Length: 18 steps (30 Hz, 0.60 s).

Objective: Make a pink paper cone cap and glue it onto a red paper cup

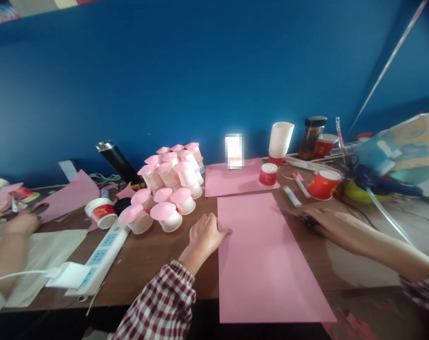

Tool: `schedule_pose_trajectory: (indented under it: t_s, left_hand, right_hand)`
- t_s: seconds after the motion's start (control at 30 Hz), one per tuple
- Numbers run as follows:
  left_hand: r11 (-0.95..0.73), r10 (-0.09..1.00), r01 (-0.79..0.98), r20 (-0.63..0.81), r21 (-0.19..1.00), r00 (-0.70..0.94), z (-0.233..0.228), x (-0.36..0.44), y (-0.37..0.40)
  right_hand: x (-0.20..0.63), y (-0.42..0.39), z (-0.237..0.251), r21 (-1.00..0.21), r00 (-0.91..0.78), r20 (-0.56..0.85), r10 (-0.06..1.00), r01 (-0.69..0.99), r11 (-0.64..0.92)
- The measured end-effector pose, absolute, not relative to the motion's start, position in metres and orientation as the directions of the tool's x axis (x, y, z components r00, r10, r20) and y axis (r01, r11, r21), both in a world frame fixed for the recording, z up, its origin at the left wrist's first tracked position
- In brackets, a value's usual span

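Pink paper sheet [264, 255] lies flat on the brown wooden table [154, 255], its near edge overhanging the table's front edge at 6 o'clock. Left hand [205, 233], in a red-and-white checked sleeve [161, 307], rests loosely curled with its fingertips touching the sheet's left edge at about 9 o'clock of the sheet. Right hand [323, 222] reaches out flat, palm down, toward 2 o'clock, just beyond the sheet's right edge; it covers a dark object, blurred, so whether the fingers close on it cannot be told. Glue stick [292, 196] lies just beyond that hand at 1 o'clock, with a red paper cup [323, 184] lying tilted beside it. Second pink sheet [233, 179] lies at 12 o'clock, bearing an upright red cup [268, 175]. Cluster of white cups with pink caps [168, 184] stands at 10 o'clock. White power strip [101, 257] lies at 8 o'clock. Another person's hand [18, 224] works at 9 o'clock, far left.
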<state>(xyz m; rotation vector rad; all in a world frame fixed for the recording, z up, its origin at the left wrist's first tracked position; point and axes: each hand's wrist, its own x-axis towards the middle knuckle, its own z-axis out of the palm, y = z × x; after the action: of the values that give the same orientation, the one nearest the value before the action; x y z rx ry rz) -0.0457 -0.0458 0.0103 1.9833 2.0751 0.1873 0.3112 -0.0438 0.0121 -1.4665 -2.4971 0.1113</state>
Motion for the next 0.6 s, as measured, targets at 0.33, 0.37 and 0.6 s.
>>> schedule_pose_trajectory:
  t_s: [0.33,0.37,0.6]
  left_hand:
    - [0.039,0.985,0.932,-0.173,0.361,0.025,0.019,-0.053,-0.044]
    - [0.022,0.985,0.929,-0.167,0.369,0.043,0.018,-0.054,-0.043]
    - [-0.012,0.989,0.952,-0.139,0.307,0.057,0.018,-0.06,-0.05]
  right_hand:
    - [0.296,-0.05,0.028,-0.443,-0.445,0.024,0.895,0.798,0.409]
    - [0.295,-0.051,0.03,-0.483,-0.465,0.0,0.885,0.775,0.407]
    - [0.294,-0.053,0.026,-0.637,-0.471,-0.088,0.877,0.704,0.314]
